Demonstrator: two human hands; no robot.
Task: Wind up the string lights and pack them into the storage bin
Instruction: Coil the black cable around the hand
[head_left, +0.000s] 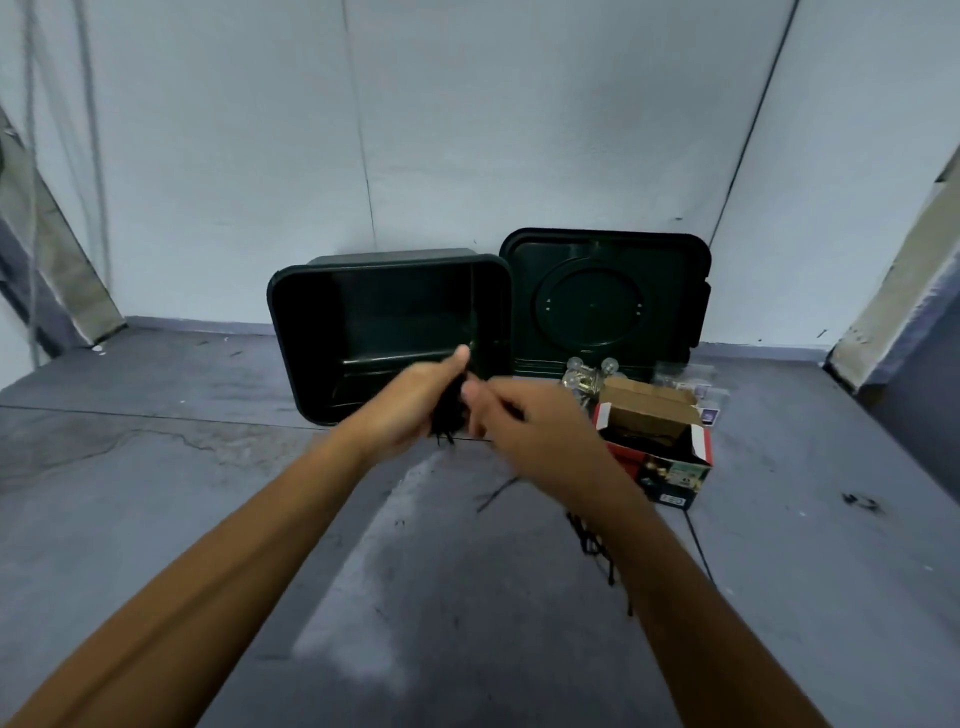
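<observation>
You have the black lights (448, 415) bunched in a tight wad just near of the bin (280, 312), a loose strand trailing right. The dark green bin stands open, mouth facing you, far centre.

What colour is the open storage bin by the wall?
The storage bin is very dark green, almost black; the head view shows it.

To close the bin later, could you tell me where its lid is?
In the head view, the lid leans against the back wall, right of the storage bin and behind the cardboard box.
</observation>
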